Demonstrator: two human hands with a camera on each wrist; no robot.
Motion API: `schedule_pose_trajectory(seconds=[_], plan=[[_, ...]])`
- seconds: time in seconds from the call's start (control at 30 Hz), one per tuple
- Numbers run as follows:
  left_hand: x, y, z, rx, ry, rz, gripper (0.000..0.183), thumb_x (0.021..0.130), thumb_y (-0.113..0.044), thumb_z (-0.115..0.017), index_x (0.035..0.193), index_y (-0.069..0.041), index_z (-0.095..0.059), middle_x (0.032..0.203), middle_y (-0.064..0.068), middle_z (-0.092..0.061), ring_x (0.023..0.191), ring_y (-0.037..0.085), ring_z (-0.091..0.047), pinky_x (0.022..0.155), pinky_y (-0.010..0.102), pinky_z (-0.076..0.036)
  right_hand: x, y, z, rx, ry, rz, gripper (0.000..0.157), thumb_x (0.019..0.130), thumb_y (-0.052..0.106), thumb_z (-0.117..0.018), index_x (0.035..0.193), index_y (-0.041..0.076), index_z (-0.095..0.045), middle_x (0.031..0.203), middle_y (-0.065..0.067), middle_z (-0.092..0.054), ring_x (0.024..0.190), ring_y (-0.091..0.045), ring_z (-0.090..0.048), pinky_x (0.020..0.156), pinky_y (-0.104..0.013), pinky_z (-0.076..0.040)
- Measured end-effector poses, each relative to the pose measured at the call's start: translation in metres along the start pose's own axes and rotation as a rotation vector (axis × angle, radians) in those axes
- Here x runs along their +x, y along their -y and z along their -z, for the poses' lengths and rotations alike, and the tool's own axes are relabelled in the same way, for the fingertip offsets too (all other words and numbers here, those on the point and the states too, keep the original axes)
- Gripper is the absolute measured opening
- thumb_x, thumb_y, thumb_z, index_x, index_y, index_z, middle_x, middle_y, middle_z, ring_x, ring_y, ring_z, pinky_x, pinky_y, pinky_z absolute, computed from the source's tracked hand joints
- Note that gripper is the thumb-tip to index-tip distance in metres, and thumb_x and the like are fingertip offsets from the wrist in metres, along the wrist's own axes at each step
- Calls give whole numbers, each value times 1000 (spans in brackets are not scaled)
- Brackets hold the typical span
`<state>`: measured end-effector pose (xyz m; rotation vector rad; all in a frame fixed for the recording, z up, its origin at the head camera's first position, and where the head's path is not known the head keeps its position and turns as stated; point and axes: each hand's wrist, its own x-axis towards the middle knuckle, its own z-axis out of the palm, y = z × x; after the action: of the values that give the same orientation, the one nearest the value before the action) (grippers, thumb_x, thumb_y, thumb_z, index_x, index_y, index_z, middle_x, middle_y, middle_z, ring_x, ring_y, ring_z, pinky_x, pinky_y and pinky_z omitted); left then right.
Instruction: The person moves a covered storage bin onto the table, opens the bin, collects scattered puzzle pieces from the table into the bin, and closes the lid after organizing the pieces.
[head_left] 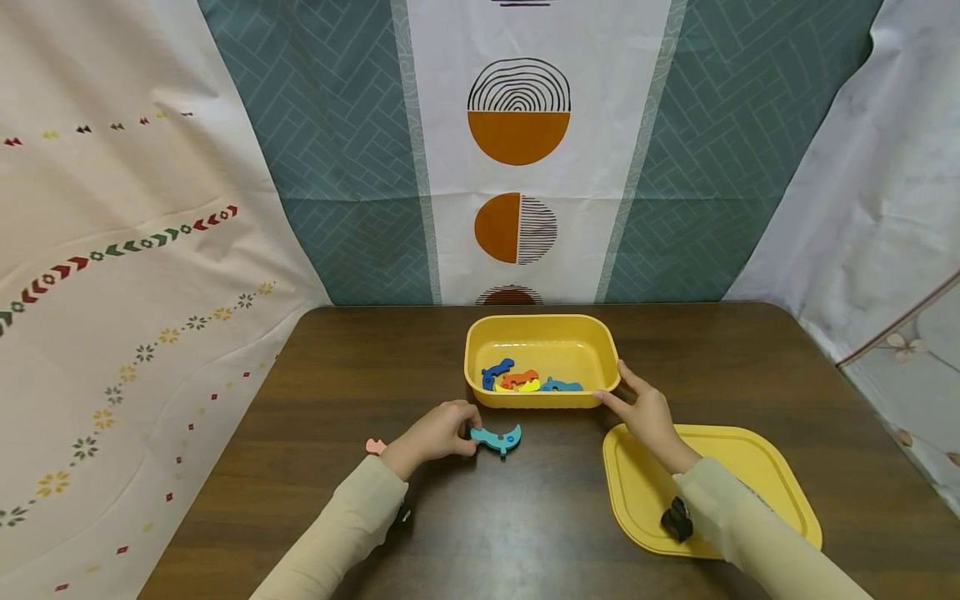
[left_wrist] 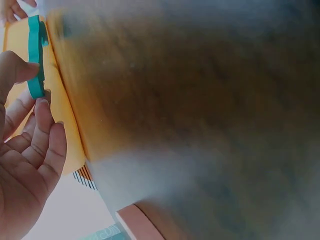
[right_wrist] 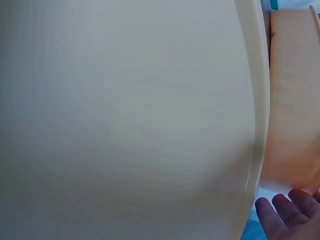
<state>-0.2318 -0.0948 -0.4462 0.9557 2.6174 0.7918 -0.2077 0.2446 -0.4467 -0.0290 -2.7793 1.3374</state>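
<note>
My left hand (head_left: 442,433) pinches one end of a teal crescent-shaped toy piece (head_left: 501,440), just in front of a yellow plastic box (head_left: 540,401). In the left wrist view, thumb and fingertips hold the lower end of this teal piece (left_wrist: 36,50). At the box's front right corner is my right hand (head_left: 647,417), thumb at the front rim and a finger along the right side. Inside the box lie several animal-like toy pieces: a dark blue one (head_left: 489,377), an orange one (head_left: 525,377), a yellow one (head_left: 531,386) and a blue one (head_left: 561,385).
A yellow lid (head_left: 750,467) lies flat on the brown table (head_left: 525,517) under my right forearm. Close to my left wrist is a pink toy piece (head_left: 375,447), partly hidden by it. Patterned cloth (head_left: 517,250) hangs behind the table's far edge.
</note>
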Motion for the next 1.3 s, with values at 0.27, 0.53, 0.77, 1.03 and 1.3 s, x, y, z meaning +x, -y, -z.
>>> schedule_pose_trajectory(seconds=[0.27,0.53,0.77,1.03,1.3], plan=[[-3,-4,2,-23,-15,-27,17,77,-12,-72,89,-8,-61,79,-1,-52,68,9,-46,60,21,-43,1,-1,-1,-10,-17,31,80,88,37,-65,147,0,-26,151,-18,-29,125,-36,-48,90,-43,-48],[-3,-12,6,-78,-33,-47,17,77,-10,-72,90,-6,-61,80,-1,-54,68,9,-48,61,20,-45,1,-2,0,-5,-18,32,79,88,37,-65,147,0,-26,151,-18,-29,126,-37,-47,92,-44,-47],[-5,-24,9,-98,-21,-49,17,78,-10,-72,90,-6,-61,78,-2,-54,68,8,-48,62,20,-44,1,-2,0,-5,-18,34,79,88,36,-65,147,-1,-27,150,-18,-29,125,-37,-48,91,-43,-47],[-6,-38,10,-79,-53,-113,17,77,-7,-72,90,-6,-61,81,2,-58,70,9,-50,65,19,-46,0,-2,0,0,-16,32,79,88,36,-65,147,-1,-27,150,-17,-29,125,-37,-48,90,-43,-48],[-4,-42,9,-76,-124,-129,19,77,-7,-73,91,-5,-61,84,2,-58,74,12,-54,69,22,-49,0,-3,-2,3,-20,28,80,88,37,-65,147,-1,-27,150,-18,-30,123,-37,-49,89,-42,-48]])
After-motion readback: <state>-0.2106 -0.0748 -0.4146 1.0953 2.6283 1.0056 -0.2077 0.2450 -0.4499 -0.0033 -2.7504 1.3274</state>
